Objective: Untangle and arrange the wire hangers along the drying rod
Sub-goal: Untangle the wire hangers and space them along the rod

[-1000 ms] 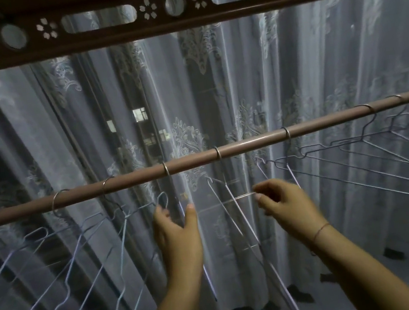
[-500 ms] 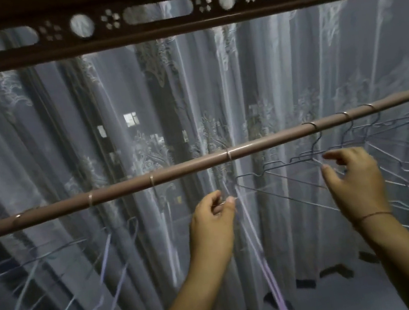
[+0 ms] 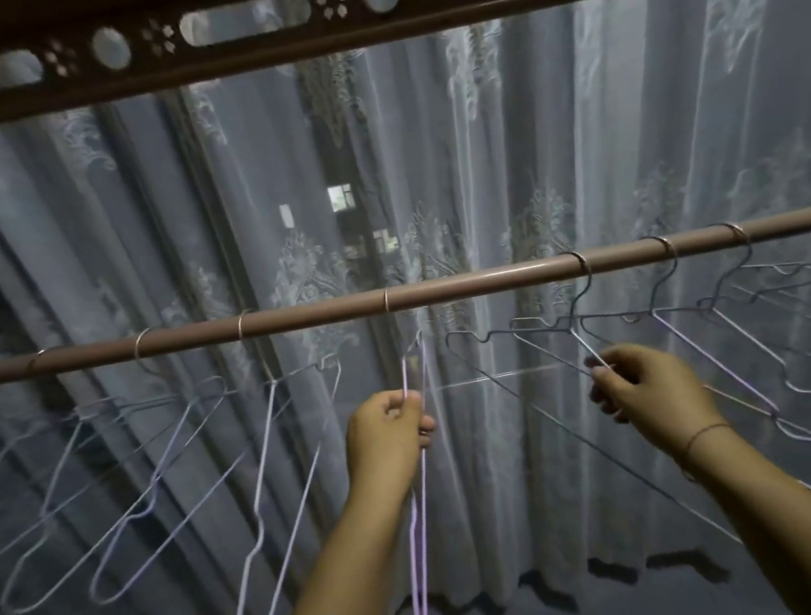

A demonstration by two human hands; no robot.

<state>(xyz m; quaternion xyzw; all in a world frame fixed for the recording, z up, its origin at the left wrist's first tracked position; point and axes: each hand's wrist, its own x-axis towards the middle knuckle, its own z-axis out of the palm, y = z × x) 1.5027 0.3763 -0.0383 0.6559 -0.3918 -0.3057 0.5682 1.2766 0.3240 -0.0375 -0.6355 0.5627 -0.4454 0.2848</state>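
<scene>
While left hand (image 3: pixel 389 434) grips purple hanger (image 3: pixel 405 379), right hand (image 3: pixel 651 394) pinches wire hanger (image 3: pixel 583 343), hooks over rod (image 3: pixel 467 285)

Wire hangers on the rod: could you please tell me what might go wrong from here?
1. The right hand pinches a pale hanger whose arm crosses the dark hangers beside it. Pulling it sideways could drag those along and tighten the tangle.
2. The left hand grips the purple hanger well below the rod. A hard tug might twist it or unhook it.
</scene>
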